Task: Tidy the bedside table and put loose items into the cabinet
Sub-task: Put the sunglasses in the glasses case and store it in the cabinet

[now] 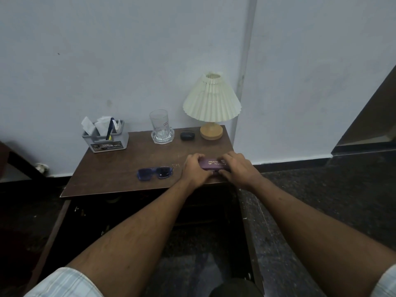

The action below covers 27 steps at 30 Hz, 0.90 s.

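**A:** Where's the case?

**B:** The purple glasses case [213, 164] lies on the bedside table [120, 168] near its front edge, toward the right corner. The left hand [196, 169] and the right hand [235, 168] each curl round one end of it, thumbs at the front seam. I'd judge they mean to pry it open.

**A:** Anything in it?

**B:** I cannot tell; the lid looks closed. The blue sunglasses [154, 173] lie loose at nine o'clock from it, apart from the left hand.

**A:** What could go wrong?

**B:** The case sits close to the edge, so a slipping thumb could tip it off the front into the open cabinet [150, 211] below. A lid springing up could also jolt the left hand into the sunglasses.

**A:** Other containers?

**B:** At ten o'clock, a drinking glass [159, 123] stands on a clear coaster [162, 138] and looks empty. Farther left, a grey organizer [106, 140] holds folded papers and a dark pen [110, 128]. A small black earbud case [187, 135] sits closed at eleven o'clock, and the lamp [211, 103] stands at twelve. The cabinet's inside is too dark to read.
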Motion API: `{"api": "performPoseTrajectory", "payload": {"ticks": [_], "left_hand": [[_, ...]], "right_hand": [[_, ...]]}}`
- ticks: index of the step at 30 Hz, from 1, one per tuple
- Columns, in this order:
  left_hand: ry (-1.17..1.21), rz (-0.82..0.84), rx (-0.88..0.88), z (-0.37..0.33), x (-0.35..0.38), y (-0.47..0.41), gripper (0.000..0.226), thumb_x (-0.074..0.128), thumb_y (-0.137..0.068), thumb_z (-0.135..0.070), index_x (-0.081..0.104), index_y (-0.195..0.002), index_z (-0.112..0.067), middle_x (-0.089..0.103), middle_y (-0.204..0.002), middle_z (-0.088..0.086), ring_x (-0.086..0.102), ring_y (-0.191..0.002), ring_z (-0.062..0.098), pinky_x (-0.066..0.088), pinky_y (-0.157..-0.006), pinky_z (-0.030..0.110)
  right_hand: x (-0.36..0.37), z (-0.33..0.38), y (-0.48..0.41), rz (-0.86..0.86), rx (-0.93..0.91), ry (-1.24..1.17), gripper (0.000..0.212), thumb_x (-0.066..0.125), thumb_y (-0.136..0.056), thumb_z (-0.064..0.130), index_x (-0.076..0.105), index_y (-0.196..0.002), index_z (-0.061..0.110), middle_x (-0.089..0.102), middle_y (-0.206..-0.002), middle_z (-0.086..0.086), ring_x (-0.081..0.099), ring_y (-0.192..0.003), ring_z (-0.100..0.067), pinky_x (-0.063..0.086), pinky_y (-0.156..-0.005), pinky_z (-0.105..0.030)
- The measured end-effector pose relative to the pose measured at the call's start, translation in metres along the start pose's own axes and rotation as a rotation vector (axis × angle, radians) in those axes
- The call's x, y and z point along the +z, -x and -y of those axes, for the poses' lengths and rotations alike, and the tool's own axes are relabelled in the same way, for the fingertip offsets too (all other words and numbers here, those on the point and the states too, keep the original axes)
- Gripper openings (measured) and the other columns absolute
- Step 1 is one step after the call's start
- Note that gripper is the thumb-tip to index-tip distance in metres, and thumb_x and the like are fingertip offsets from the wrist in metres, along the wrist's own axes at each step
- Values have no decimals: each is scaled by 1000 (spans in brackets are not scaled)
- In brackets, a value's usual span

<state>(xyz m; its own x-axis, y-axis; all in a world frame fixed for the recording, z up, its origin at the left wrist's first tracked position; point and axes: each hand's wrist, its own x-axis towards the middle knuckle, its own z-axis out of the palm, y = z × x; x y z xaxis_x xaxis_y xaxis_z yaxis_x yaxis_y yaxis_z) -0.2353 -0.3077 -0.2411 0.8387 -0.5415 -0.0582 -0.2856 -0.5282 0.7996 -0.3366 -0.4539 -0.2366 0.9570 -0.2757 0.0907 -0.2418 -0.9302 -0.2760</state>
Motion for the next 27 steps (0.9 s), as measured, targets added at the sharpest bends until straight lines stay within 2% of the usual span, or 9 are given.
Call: {"api": "performPoseTrajectory", "payload": {"ticks": [5, 8, 12, 15, 18, 23, 27], "left_hand": [[77, -24, -37, 1, -15, 7, 71, 87, -71, -16, 56, -134, -10, 49, -133, 5, 57, -115, 17, 42, -97, 18], [200, 21, -92, 5, -28, 12, 75, 90, -67, -15, 56, -134, -7, 60, -128, 6, 60, -114, 18, 49, -102, 27], [364, 7, -126, 15, -48, 20, 66, 92, -61, -11, 62, -120, -11, 67, -112, 2, 64, -96, 9, 53, -78, 17], [534, -9, -196, 22, -66, 28, 57, 91, -60, -3, 64, -108, -16, 67, -111, 7, 68, -100, 19, 62, -81, 33], [691, -11, -240, 31, -86, 37, 54, 88, -62, 4, 63, -106, -14, 64, -116, 13, 67, -107, 29, 61, -85, 44], [815, -42, -243, 47, -118, 60, 52, 82, -66, 13, 61, -109, -8, 62, -119, 19, 67, -106, 31, 61, -82, 40], [822, -68, -247, 61, -144, 84, 53, 79, -69, 16, 60, -114, -4, 62, -119, 23, 67, -105, 32, 59, -89, 44]], "right_hand": [[-11, 15, 4, -13, -59, -80, 42, 66, -94, 33, 54, -132, 21, 56, -131, -3, 50, -113, -19, 49, -95, -35], [-19, 24, 7, -27, -85, -104, 40, 68, -93, 34, 56, -129, 21, 57, -128, -1, 50, -112, -17, 48, -94, -32], [-25, 42, 10, -25, -126, -123, 38, 68, -92, 36, 57, -127, 23, 59, -127, 0, 51, -112, -16, 50, -95, -35], [-29, 61, 8, -21, -160, -140, 35, 68, -92, 38, 56, -123, 27, 60, -124, 2, 52, -111, -16, 50, -94, -38], [-34, 83, 4, -20, -184, -146, 34, 68, -90, 41, 56, -120, 28, 62, -120, 3, 54, -108, -17, 51, -91, -38], [-37, 116, -2, 22, -207, -207, 37, 75, -83, 46, 60, -114, 31, 65, -112, 3, 59, -98, -11, 55, -83, -32], [-29, 146, -3, 63, -252, -230, 36, 76, -81, 48, 62, -109, 30, 67, -107, 5, 61, -92, -9, 55, -79, -31]]}}
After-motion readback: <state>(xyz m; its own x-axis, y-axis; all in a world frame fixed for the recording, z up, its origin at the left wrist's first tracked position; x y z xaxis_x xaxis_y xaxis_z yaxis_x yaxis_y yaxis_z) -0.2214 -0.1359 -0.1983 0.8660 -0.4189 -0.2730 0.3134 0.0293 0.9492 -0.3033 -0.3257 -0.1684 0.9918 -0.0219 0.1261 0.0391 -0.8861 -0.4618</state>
